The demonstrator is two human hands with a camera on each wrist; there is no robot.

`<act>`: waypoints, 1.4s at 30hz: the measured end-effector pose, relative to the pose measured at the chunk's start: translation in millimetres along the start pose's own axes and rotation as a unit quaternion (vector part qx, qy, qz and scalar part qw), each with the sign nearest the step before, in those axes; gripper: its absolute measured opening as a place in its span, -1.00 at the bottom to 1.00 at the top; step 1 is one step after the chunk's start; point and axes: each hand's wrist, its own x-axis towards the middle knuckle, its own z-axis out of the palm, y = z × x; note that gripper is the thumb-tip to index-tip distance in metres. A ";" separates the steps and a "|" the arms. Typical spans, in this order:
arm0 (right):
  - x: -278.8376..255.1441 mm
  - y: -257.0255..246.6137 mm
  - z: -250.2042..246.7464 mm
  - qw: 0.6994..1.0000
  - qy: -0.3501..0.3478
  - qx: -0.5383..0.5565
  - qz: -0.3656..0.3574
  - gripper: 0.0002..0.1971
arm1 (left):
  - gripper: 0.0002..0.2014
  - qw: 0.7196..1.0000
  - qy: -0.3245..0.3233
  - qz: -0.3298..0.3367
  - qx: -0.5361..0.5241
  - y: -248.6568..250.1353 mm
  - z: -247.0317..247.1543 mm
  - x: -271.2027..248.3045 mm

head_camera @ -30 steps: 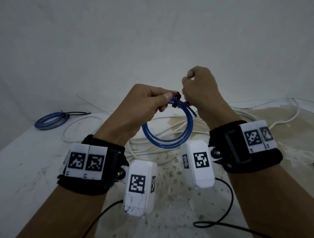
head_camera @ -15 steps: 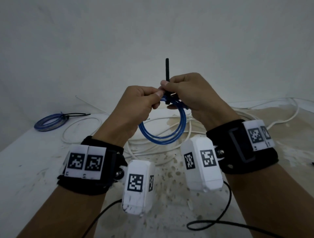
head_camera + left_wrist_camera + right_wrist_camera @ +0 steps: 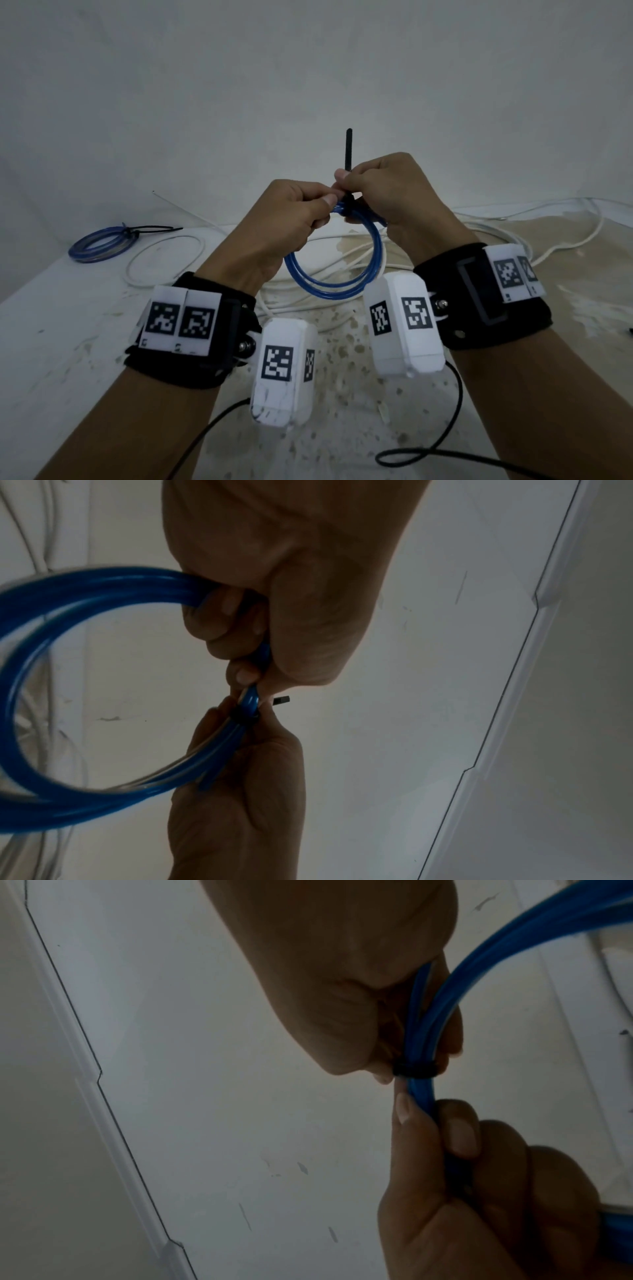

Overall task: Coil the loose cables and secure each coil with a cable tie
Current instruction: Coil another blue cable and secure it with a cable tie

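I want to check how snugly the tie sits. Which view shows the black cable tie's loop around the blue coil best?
The right wrist view: the black cable tie bands the blue coil unobstructed. The head view shows mainly its upright tail; the left wrist view shows it small and dark.

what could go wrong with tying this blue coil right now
The left hand grips only one short stretch of the blue coil; if it loosens, the hanging loops could spring apart. The right hand pinches the black cable tie close to the left fingers, so cinching might nip skin or trap loops unevenly.
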 end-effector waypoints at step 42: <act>10.0 19.4 7.4 0.992 0.029 -0.102 -0.063 -0.74 | -0.70 0.997 -0.047 0.016 0.065 -11.5 1.9 3.1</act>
